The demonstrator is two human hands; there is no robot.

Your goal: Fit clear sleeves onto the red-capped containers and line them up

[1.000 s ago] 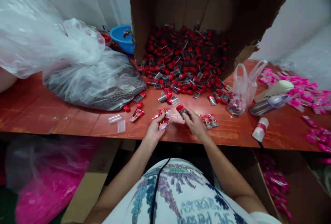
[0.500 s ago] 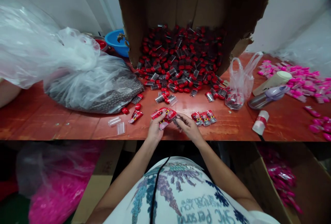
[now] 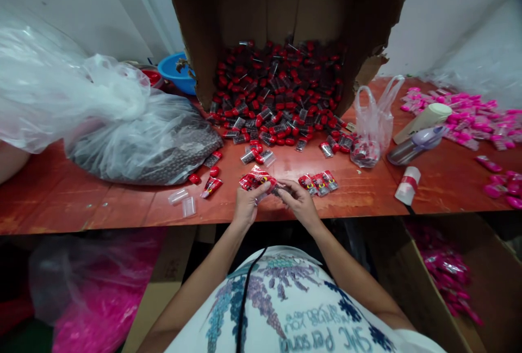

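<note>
My left hand [image 3: 246, 204] is closed on a bunch of small red printed packets [image 3: 253, 179] near the table's front edge. My right hand [image 3: 299, 202] pinches a small dark tube [image 3: 281, 190] right against those packets. Just right of my hands, three filled red packets [image 3: 318, 183] lie in a row. A torn cardboard box [image 3: 204, 26] lies on its side behind, spilling a heap of red-capped clear tubes [image 3: 277, 97] toward me.
A red-brown table [image 3: 81, 200] carries a big clear bag of dark bits [image 3: 147, 146], a blue bowl [image 3: 173, 70], a small plastic bag [image 3: 373, 130], a cream and purple tool [image 3: 420, 135], a red-banded white cup [image 3: 406, 185] and pink tubes [image 3: 468, 116]. Boxes and pink bags sit below.
My right hand brought the red-capped tube from beside the packets in against the bunch in my left hand. The camera tilted slightly, shifting the scene leftward.
</note>
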